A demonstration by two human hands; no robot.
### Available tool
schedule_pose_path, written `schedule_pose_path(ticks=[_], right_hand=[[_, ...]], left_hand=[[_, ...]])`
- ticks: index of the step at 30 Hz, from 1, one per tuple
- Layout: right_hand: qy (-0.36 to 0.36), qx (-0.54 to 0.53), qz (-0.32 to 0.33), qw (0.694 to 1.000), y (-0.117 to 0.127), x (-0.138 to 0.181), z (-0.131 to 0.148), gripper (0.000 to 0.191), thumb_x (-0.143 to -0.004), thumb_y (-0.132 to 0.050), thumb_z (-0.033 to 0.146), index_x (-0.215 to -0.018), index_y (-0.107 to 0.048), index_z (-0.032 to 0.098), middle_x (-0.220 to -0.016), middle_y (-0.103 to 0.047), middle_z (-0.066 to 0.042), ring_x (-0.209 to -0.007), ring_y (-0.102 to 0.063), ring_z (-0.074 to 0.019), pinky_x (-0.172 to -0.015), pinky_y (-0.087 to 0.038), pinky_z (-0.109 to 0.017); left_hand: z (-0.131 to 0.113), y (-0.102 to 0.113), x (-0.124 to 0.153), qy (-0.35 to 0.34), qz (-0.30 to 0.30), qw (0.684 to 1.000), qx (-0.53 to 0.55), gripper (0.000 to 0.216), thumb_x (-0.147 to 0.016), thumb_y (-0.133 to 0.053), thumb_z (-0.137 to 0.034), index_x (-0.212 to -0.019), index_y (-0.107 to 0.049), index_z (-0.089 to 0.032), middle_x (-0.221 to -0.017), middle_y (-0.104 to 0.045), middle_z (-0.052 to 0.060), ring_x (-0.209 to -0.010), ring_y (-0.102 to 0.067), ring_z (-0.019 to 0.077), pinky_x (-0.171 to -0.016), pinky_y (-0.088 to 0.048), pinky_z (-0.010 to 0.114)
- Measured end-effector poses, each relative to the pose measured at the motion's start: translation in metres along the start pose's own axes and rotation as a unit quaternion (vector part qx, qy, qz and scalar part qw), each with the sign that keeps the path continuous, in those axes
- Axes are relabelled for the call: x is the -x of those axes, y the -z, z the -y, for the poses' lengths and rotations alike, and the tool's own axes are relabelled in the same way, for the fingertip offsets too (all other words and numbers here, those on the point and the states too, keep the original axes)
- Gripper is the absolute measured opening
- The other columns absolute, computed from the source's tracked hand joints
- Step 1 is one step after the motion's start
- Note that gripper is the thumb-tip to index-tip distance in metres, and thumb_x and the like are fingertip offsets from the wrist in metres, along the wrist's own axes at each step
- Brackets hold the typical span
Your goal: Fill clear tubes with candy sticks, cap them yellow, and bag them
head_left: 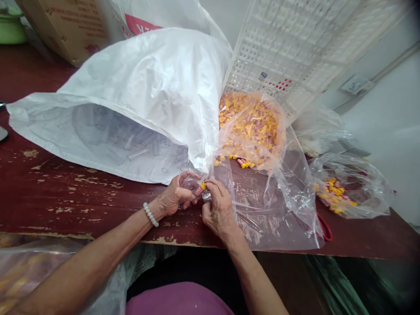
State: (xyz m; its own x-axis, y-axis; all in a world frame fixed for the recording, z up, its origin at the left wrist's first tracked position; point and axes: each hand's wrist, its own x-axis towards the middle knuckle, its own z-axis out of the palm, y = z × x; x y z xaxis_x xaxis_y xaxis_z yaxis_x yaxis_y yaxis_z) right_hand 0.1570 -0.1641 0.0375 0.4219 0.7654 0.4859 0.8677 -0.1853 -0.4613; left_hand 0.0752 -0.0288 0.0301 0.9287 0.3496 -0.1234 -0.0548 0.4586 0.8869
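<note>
Over the table's front part, my left hand (179, 194), with a pale bead bracelet at the wrist, is curled around clear plastic tubes; how many I cannot tell. Between my hands is a small red-patterned tube with a yellow cap (199, 189). My right hand (218, 208) pinches it at the yellow end, and something clear and shiny shows under those fingers. Just beyond my left hand lies the mouth of a white woven sack (157, 87), with many clear tubes (137, 154) inside. A clear bag of yellow-capped pieces (251, 124) lies beyond my right hand.
A white plastic crate (282, 52) stands tilted behind the bag. Another clear bag with yellow-capped pieces (337, 192) lies at the right on the worn red table (82, 205). A cardboard box (72, 26) and a green pot (11, 28) are at the back left.
</note>
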Motion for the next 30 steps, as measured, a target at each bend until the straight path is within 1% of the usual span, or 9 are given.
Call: schedule_pose_path(ticks=[4,9,11,15,18,21,23,26,30], right_hand=[[-0.024,0.016,0.028,0.999,0.000,0.000,0.003,0.047,-0.058,-0.043,0.003,-0.101,-0.055,0.016,-0.108,-0.059,-0.012,-0.105,-0.054,-0.0247,-0.090,-0.045,-0.039],[0.005,-0.044,0.057,0.997,0.016,-0.010,-0.011,0.050,-0.062,-0.043,0.003,-0.109,-0.056,0.018,-0.116,-0.060,-0.008,-0.108,-0.054,-0.0202,-0.094,-0.044,-0.035],[-0.048,-0.036,0.026,0.998,0.025,-0.020,-0.035,0.045,-0.070,-0.042,0.005,-0.111,-0.057,0.019,-0.113,-0.062,-0.006,-0.103,-0.057,-0.0170,-0.090,-0.046,-0.031],[-0.211,0.123,-0.069,0.967,0.033,-0.048,-0.104,0.031,-0.079,-0.043,0.012,-0.104,-0.062,0.015,-0.112,-0.060,-0.012,-0.103,-0.055,-0.0201,-0.089,-0.044,-0.033],[-0.243,0.143,-0.074,0.957,0.028,-0.062,-0.145,0.023,-0.079,-0.050,0.019,-0.098,-0.063,0.013,-0.109,-0.059,-0.017,-0.106,-0.052,-0.0266,-0.091,-0.041,-0.040],[-0.252,0.136,-0.077,0.955,0.022,-0.063,-0.160,0.019,-0.080,-0.052,0.021,-0.093,-0.063,0.012,-0.104,-0.062,-0.018,-0.106,-0.052,-0.0277,-0.092,-0.039,-0.043],[-0.252,0.119,-0.079,0.957,0.022,-0.057,-0.153,0.020,-0.083,-0.050,0.022,-0.095,-0.061,0.011,-0.103,-0.063,-0.017,-0.102,-0.055,-0.0262,-0.091,-0.041,-0.043],[-0.235,0.068,-0.082,0.966,0.030,-0.043,-0.118,0.025,-0.088,-0.046,0.028,-0.105,-0.058,0.014,-0.103,-0.065,-0.012,-0.094,-0.059,-0.0210,-0.084,-0.047,-0.037],[-0.090,-0.101,-0.083,0.987,0.047,-0.026,-0.045,0.025,-0.090,-0.048,0.027,-0.113,-0.055,0.020,-0.107,-0.062,-0.008,-0.099,-0.059,-0.0176,-0.085,-0.049,-0.034]], left_hand=[[-0.001,-0.004,0.001,-0.044,-0.050,0.989,-0.132,0.049,-0.050,-0.063,-0.002,-0.096,-0.053,-0.015,-0.066,-0.060,-0.003,-0.037,-0.043,0.0044,-0.028,-0.033,0.014],[-0.002,-0.003,-0.002,-0.047,-0.040,0.996,-0.056,0.050,-0.050,-0.063,-0.003,-0.096,-0.050,-0.017,-0.065,-0.061,-0.003,-0.041,-0.050,0.0086,-0.029,-0.032,0.014],[-0.003,-0.002,-0.004,-0.045,-0.029,0.999,-0.004,0.051,-0.050,-0.063,-0.003,-0.096,-0.049,-0.017,-0.067,-0.061,-0.002,-0.047,-0.057,0.0130,-0.029,-0.033,0.015],[-0.005,0.000,-0.006,-0.035,-0.024,0.998,0.039,0.052,-0.048,-0.062,-0.001,-0.096,-0.048,-0.018,-0.072,-0.061,-0.001,-0.051,-0.060,0.0154,-0.029,-0.033,0.015],[-0.006,0.000,-0.006,-0.029,-0.017,0.998,0.044,0.052,-0.049,-0.062,-0.001,-0.096,-0.048,-0.018,-0.073,-0.061,-0.001,-0.051,-0.060,0.0145,-0.029,-0.034,0.015],[-0.005,0.001,-0.006,-0.024,-0.006,0.999,0.034,0.052,-0.049,-0.062,-0.001,-0.096,-0.048,-0.018,-0.071,-0.060,-0.001,-0.051,-0.059,0.0141,-0.029,-0.033,0.014],[-0.005,0.001,-0.006,-0.020,-0.001,1.000,0.024,0.052,-0.049,-0.062,-0.001,-0.097,-0.049,-0.018,-0.071,-0.059,-0.002,-0.051,-0.059,0.0140,-0.029,-0.033,0.014],[-0.002,0.002,-0.007,-0.023,0.002,1.000,0.007,0.053,-0.050,-0.063,-0.002,-0.098,-0.048,-0.018,-0.074,-0.059,-0.001,-0.051,-0.059,0.0138,-0.029,-0.033,0.014],[0.003,0.003,-0.007,-0.030,0.030,0.998,-0.037,0.052,-0.052,-0.062,-0.003,-0.100,-0.048,-0.018,-0.073,-0.059,-0.001,-0.052,-0.058,0.0130,-0.030,-0.035,0.014]])
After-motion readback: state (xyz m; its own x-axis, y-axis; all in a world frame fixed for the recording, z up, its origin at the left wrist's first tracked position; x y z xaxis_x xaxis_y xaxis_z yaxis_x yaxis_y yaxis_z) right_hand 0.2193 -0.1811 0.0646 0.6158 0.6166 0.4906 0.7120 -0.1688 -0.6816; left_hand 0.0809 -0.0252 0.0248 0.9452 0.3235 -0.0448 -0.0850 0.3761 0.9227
